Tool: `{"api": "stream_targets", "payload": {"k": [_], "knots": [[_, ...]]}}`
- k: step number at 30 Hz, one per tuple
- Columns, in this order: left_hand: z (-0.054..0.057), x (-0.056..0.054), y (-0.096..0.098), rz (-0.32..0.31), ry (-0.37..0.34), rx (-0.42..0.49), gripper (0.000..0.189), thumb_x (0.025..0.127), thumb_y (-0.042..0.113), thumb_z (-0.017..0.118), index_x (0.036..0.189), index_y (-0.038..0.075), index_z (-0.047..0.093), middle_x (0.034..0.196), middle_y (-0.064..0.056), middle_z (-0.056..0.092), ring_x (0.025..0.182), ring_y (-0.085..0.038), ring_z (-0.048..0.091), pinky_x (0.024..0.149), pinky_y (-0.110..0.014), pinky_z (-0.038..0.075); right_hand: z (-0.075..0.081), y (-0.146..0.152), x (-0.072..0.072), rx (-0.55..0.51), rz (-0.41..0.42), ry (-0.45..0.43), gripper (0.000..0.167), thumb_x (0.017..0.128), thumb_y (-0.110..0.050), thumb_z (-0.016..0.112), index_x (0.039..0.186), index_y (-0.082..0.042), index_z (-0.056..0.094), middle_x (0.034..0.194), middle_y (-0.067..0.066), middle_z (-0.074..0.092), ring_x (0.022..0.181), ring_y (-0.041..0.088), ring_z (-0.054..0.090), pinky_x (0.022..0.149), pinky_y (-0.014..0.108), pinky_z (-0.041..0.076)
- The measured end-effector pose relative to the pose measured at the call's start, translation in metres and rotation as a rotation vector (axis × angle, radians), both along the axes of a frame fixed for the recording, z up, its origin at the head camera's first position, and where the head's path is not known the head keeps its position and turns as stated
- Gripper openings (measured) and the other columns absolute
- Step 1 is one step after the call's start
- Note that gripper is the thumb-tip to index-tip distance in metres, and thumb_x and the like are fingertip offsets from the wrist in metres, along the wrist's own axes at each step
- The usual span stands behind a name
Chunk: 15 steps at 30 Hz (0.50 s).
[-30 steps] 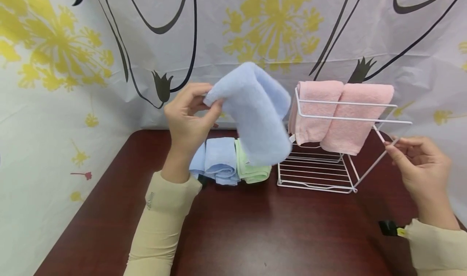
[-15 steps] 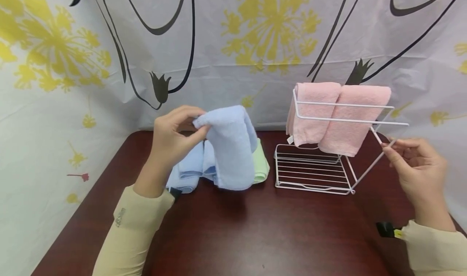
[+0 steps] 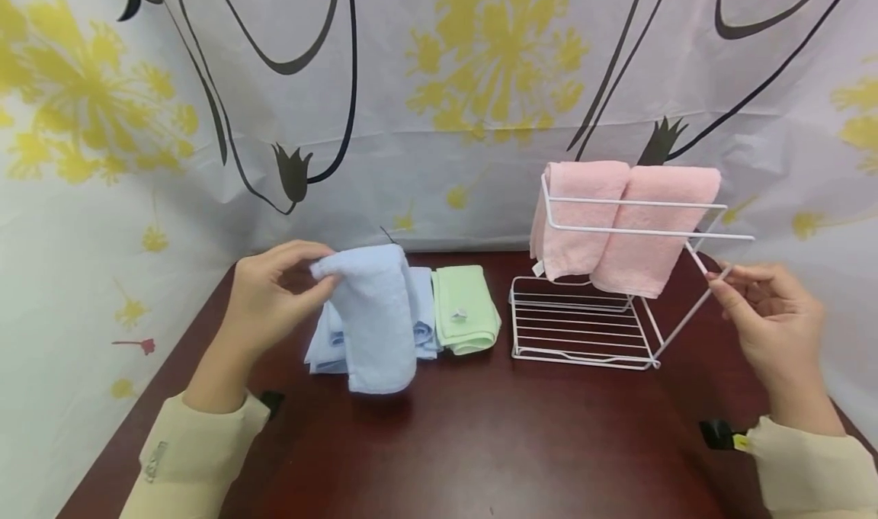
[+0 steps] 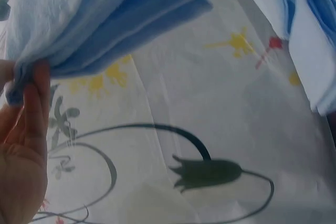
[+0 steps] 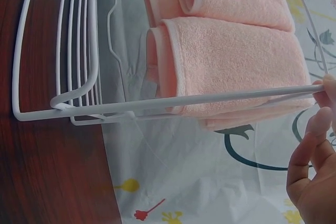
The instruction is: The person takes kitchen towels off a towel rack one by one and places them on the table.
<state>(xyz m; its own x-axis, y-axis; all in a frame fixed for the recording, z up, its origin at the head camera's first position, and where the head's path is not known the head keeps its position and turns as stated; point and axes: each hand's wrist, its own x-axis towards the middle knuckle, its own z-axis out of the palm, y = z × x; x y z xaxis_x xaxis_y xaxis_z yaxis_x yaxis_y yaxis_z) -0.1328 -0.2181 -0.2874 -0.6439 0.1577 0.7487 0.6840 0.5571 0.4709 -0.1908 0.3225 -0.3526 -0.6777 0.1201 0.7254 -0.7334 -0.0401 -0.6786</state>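
A folded light blue towel (image 3: 379,328) hangs from my left hand (image 3: 270,294), pinched at one corner between thumb and fingers. In the left wrist view the towel's layers (image 4: 100,19) fan out above the fingertips. Behind it on the table lie more folded blue towels (image 3: 331,351), partly hidden, and a folded green towel (image 3: 466,305) with a small white tag. My right hand (image 3: 778,321) pinches a slanted side wire of the white wire rack (image 3: 583,363). Two folded pink towels (image 3: 586,214) drape over the rack's upper bars, side by side.
The dark red-brown table (image 3: 439,443) reaches back to a patterned white cloth backdrop (image 3: 384,168) with yellow and dark flowers. The rack's lower wire shelf (image 3: 583,321) stands on the tabletop below the pink towels.
My left hand has moved left and down with the blue towel, away from the rack, uncovering the green towel. The right hand stays at the rack's side wire. The view has shifted slightly.
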Motion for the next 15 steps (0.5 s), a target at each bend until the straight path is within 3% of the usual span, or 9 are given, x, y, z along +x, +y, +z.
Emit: {"api": "stream_targets", "payload": {"k": [3,6,10,15], "knots": [[0.002,0.001,-0.008,-0.031,-0.057,-0.041,0.027,0.072,-0.012,0.079,0.095,0.002,0.075,0.089,-0.009,0.074,0.073,0.002,0.065,0.068,-0.012,0.055,0.002,0.0,0.001,0.023,-0.057,-0.012,0.019,0.084,0.023,0.06,0.103,0.022,0.06,0.097,0.003,0.077,0.084,0.007,0.073,0.056,0.012,0.046],[0.003,0.001,-0.016,-0.046,-0.155,-0.104,0.026,0.073,-0.009,0.081,0.095,0.004,0.075,0.089,-0.008,0.074,0.071,0.002,0.064,0.066,-0.012,0.055,0.002,0.0,-0.001,0.01,-0.047,-0.004,0.019,0.084,0.024,0.059,0.103,0.022,0.06,0.097,0.003,0.077,0.083,0.008,0.072,0.055,0.012,0.046],[0.002,0.007,-0.024,-0.053,-0.283,-0.184,0.023,0.076,-0.002,0.082,0.097,0.005,0.076,0.09,-0.007,0.075,0.071,0.0,0.064,0.065,-0.013,0.055,0.0,0.001,-0.004,-0.026,0.032,0.02,0.02,0.082,0.028,0.057,0.101,0.023,0.059,0.096,0.007,0.077,0.073,0.009,0.069,0.055,0.014,0.046],[-0.001,0.018,-0.032,-0.095,-0.428,-0.22,0.02,0.079,0.003,0.082,0.098,0.009,0.076,0.088,-0.003,0.075,0.071,-0.003,0.067,0.063,-0.019,0.057,-0.002,0.002,-0.003,-0.004,0.037,0.024,0.021,0.082,0.028,0.055,0.101,0.021,0.061,0.097,0.006,0.077,0.071,0.008,0.067,0.054,0.014,0.045]]}}
